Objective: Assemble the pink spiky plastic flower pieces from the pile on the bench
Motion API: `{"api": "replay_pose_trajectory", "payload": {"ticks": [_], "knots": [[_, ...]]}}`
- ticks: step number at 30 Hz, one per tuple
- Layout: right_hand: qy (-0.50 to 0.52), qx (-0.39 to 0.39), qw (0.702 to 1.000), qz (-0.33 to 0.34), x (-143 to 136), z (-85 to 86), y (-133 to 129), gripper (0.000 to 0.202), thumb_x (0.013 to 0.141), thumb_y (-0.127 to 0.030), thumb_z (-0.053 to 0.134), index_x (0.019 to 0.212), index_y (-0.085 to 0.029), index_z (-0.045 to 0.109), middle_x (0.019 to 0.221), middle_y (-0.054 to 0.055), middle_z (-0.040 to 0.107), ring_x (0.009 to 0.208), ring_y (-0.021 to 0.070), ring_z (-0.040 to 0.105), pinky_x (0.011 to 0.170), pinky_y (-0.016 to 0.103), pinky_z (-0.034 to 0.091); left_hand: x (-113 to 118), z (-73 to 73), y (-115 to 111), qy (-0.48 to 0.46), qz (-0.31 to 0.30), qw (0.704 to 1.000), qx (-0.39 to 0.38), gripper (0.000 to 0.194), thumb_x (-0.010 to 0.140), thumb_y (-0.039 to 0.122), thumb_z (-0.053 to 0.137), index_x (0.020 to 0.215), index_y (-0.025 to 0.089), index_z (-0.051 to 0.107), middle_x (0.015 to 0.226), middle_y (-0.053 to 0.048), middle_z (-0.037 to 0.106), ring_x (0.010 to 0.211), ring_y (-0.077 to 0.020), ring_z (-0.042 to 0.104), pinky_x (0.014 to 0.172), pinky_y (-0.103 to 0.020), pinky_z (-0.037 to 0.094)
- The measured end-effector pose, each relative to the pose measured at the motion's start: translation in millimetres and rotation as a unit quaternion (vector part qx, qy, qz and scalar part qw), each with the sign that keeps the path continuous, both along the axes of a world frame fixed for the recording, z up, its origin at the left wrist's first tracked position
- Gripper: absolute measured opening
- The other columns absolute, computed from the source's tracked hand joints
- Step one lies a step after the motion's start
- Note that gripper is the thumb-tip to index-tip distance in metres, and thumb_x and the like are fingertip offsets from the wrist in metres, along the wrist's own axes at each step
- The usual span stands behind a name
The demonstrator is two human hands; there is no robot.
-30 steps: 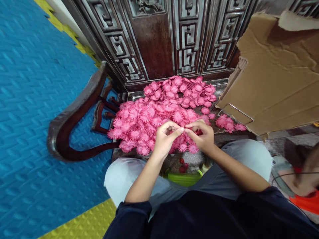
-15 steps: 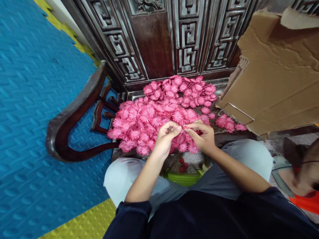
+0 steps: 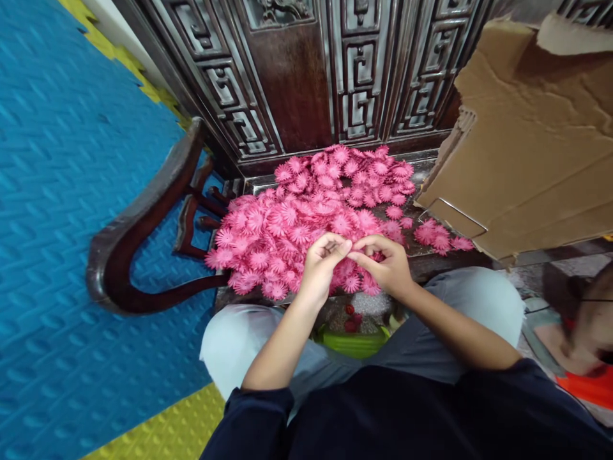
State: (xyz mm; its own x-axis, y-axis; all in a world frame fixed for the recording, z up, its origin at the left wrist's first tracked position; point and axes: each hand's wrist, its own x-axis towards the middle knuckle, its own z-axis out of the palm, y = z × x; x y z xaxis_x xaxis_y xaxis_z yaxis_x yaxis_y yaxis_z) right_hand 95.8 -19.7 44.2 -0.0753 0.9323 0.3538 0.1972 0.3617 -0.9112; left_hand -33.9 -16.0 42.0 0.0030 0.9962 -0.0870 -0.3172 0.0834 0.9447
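A large heap of pink flower-shaped pieces [image 3: 287, 223] covers the dark wooden bench seat in front of me. Over its near edge, my left hand [image 3: 323, 265] is closed, thumb pressed to forefinger. My right hand [image 3: 385, 262] pinches in the same way, its fingertips meeting those of the left. Whatever lies between the fingertips is too small and hidden to make out. A smaller cluster of pink pieces [image 3: 435, 236] rests to the right of the heap.
A large torn cardboard piece [image 3: 527, 147] with a metal wire loop stands at the right. The curved wooden armrest [image 3: 138, 223] is at the left. A green container [image 3: 354, 343] sits between my knees, below the bench edge. Another person [image 3: 569, 338] is partly visible at lower right.
My right hand has moved slightly left, bringing its fingertips against those of my left hand. The small red bit seen between them earlier is now hidden.
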Motion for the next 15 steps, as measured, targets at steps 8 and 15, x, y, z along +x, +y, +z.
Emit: {"api": "replay_pose_trajectory", "payload": {"ticks": [8,15], "knots": [[-0.006,-0.001,1.000,-0.025,6,1.3,4,0.006,0.073,-0.024,0.064,0.073,-0.018,0.065,0.048,-0.007,0.041,0.046,0.0073,0.037,0.051,0.023,0.033,0,0.2,3,-0.058,-0.038,0.996,-0.063,0.027,0.053,0.039,0.078,0.062,0.019,0.063,0.066,0.002,0.059,0.067,-0.0102,0.054,0.073,-0.025,0.044],[0.040,-0.020,0.997,-0.067,11,-1.4,8,0.008,0.073,-0.026,0.062,0.073,-0.018,0.065,0.052,-0.005,0.046,0.049,0.0083,0.040,0.049,0.023,0.033,-7,-2.2,4,-0.024,-0.003,0.999,-0.025,0.028,0.059,0.042,0.075,0.066,0.018,0.063,0.069,0.001,0.060,0.069,-0.0108,0.054,0.073,-0.025,0.044]]}}
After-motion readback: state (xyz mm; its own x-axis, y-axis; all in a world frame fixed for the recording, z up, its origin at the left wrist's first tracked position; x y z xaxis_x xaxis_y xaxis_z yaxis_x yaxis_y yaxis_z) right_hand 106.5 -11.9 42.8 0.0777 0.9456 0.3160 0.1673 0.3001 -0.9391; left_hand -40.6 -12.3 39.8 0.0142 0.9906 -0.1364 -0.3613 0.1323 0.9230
